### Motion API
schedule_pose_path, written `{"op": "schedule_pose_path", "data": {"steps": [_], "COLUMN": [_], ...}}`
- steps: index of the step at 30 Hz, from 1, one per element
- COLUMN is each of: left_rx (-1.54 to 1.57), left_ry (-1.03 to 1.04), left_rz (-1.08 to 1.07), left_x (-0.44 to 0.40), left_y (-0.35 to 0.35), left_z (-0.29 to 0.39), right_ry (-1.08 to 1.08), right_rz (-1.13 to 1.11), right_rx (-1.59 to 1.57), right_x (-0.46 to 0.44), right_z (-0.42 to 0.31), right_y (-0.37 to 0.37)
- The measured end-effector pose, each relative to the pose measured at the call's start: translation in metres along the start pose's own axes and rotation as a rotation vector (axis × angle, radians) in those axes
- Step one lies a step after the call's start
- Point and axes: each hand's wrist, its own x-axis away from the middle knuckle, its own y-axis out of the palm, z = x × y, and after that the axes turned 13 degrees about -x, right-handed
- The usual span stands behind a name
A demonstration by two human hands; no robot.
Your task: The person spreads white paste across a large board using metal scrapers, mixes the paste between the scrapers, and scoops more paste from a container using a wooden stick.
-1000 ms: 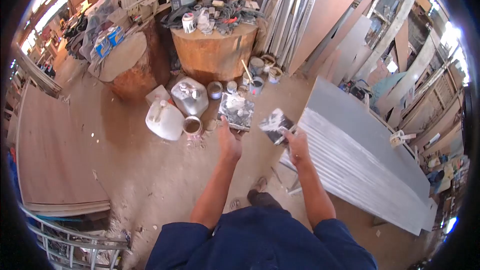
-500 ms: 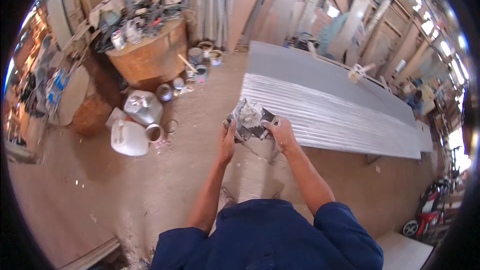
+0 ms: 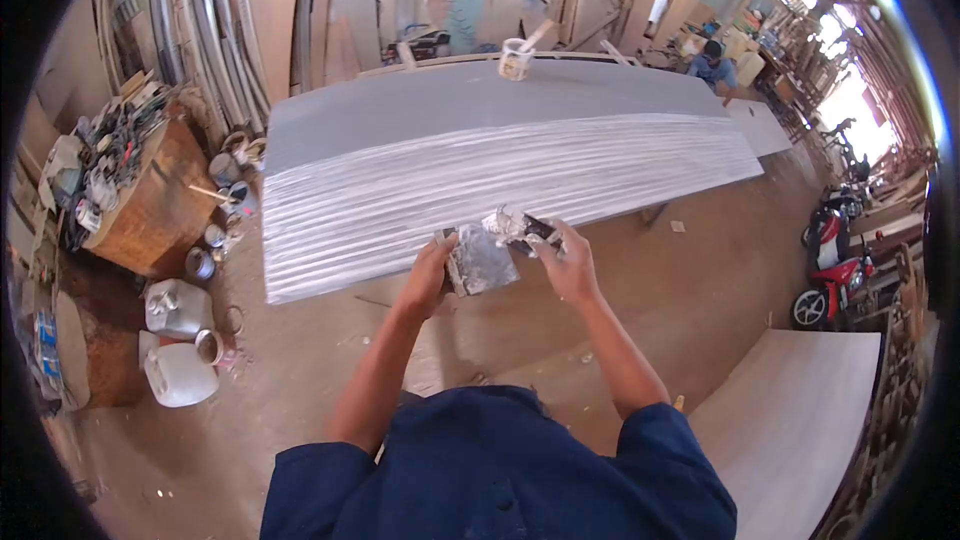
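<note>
My left hand point(image 3: 428, 275) is closed on a flat square plate point(image 3: 483, 262) smeared with grey-white paste. Close beside it, my right hand point(image 3: 568, 265) grips a dark flat spreader point(image 3: 530, 228) with a lump of pale paste on its end. The spreader's paste end is at the plate's upper right edge; whether they touch I cannot tell. Beyond both hands lies a long panel point(image 3: 480, 165), grey along its far side and ribbed with whitish streaks on its near side. A small white tub point(image 3: 515, 62) with a stick in it stands on the panel's far part.
White plastic jugs point(image 3: 181, 376) and open cans point(image 3: 199, 262) stand on the floor at left, near a wooden stump point(image 3: 150, 210). A person point(image 3: 712, 66) is at the far right. A red motorbike point(image 3: 838, 275) and a pale board point(image 3: 800, 410) are at right.
The view has swung right, bringing the panel in front of me. My hands came together with plate and spreader, then moved slightly apart; the paste lump is now on the spreader.
</note>
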Motion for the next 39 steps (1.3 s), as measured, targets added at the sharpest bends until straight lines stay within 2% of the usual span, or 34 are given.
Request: {"op": "schedule_pose_path", "data": {"steps": [1,3,7,9,13,15,18,19,21,22,24,29,31,34,35,37,39], "left_rx": [0.157,0.355,0.375,0.473,0.538,0.491,0.574,0.588,0.465,0.48,0.453,0.568,0.605,0.59,0.586,0.531,0.544], "left_ry": [-0.044,-0.095,-0.066,0.027,0.036,0.07,0.103,0.093,0.008,-0.004,0.039,0.043,0.066,0.021,0.038,0.135,0.108], "left_rz": [-0.014,-0.032,-0.042,-0.13,-0.177,-0.142,-0.14,-0.135,-0.052,-0.032,-0.153,-0.127,-0.099,-0.009,0.006,0.053,0.078], "left_x": [-0.015,-0.042,-0.093,-0.118,-0.187,-0.226,-0.266,-0.279,-0.304,-0.32,-0.349,-0.398,-0.419,-0.455,-0.467,-0.482,-0.497], "left_y": [0.02,0.055,0.096,0.109,0.126,0.133,0.142,0.144,0.137,0.129,0.118,0.099,0.092,0.079,0.073,0.061,0.046], "left_z": [0.008,0.024,0.046,0.057,0.061,0.057,0.087,0.096,0.11,0.112,0.112,0.116,0.12,0.125,0.129,0.142,0.142], "right_ry": [-0.005,-0.453,-0.551,-0.504,-0.493,-0.416,-0.328,-0.317,-0.17,-0.161,-0.289,-0.309,-0.398,-0.411,-0.392,-0.14,-0.007], "right_rz": [0.003,-0.083,-0.157,-0.13,-0.101,-0.052,0.04,0.026,0.153,0.127,0.151,0.098,0.01,-0.106,-0.115,0.015,0.109], "right_rx": [0.013,0.243,0.411,0.43,0.51,0.486,0.577,0.583,0.661,0.659,0.674,0.581,0.69,0.787,0.791,0.513,0.573], "right_x": [-0.005,-0.018,-0.046,-0.063,-0.106,-0.128,-0.173,-0.186,-0.214,-0.231,-0.265,-0.335,-0.361,-0.401,-0.414,-0.436,-0.434], "right_z": [0.006,0.022,0.028,0.04,0.048,0.059,0.094,0.094,0.094,0.096,0.098,0.08,0.083,0.099,0.102,0.108,0.18], "right_y": [-0.017,-0.046,-0.089,-0.108,-0.133,-0.146,-0.176,-0.182,-0.187,-0.19,-0.195,-0.177,-0.171,-0.169,-0.174,-0.19,-0.23]}}
